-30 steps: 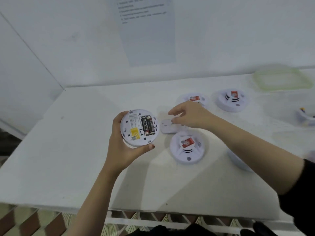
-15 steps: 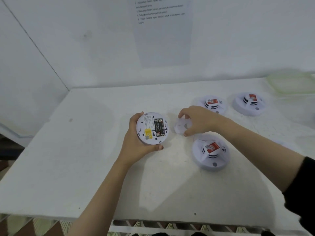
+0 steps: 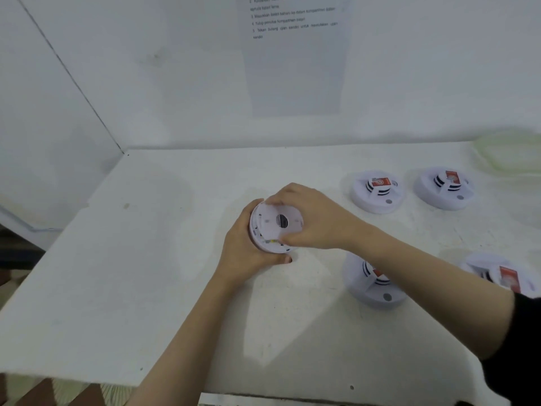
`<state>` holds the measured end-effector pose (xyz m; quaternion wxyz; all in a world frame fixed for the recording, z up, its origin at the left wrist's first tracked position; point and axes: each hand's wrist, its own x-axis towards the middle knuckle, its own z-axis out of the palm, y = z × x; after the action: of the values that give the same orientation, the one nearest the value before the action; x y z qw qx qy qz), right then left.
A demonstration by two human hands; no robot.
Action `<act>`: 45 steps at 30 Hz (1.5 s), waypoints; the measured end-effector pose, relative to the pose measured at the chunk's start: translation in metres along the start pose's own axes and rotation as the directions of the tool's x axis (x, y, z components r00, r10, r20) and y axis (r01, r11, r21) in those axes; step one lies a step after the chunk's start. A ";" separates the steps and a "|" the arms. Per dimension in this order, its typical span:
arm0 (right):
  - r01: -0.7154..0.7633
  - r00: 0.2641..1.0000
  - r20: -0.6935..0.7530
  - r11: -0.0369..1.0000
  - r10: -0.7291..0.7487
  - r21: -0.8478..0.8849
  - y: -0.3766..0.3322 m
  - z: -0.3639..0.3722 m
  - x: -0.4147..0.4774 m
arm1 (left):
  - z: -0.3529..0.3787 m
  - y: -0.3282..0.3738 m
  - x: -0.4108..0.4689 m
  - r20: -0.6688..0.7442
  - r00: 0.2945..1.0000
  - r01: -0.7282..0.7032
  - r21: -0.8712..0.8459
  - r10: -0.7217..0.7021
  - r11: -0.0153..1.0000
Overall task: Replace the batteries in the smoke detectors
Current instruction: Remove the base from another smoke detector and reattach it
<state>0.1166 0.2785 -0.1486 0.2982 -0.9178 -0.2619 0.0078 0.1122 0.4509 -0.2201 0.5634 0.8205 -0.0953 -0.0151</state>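
My left hand (image 3: 246,253) grips a round white smoke detector (image 3: 260,240) by its rim, back side tilted toward me. My right hand (image 3: 310,221) presses a white back cover (image 3: 278,221) with a dark centre hole onto that back, thumb and fingers on the cover's edges. The cover hides the batteries; only a sliver of the yellow label shows at the lower edge. Both hands hover just above the white table (image 3: 146,273).
Several other white smoke detectors with red stickers lie face up on the right: two at the back (image 3: 377,194) (image 3: 445,187), one under my right forearm (image 3: 371,285), one at the right edge (image 3: 500,273). A pale green tray (image 3: 512,150) sits far right. An instruction sheet (image 3: 295,54) hangs on the wall.
My right hand picked the white cover off the table and brought it left onto the back of the detector in my left hand, covering the batteries. The view shifted left.
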 end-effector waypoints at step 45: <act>0.006 0.995 -0.102 0.987 -0.023 -0.158 0.009 0.015 -0.005 | -0.002 0.019 -0.011 -0.028 0.990 -0.137 0.028 0.138 0.990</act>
<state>0.1140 0.2781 -0.1666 0.2382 -0.9357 -0.2527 -0.0624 0.0990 0.4478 -0.2023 0.5538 0.8194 -0.1434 0.0373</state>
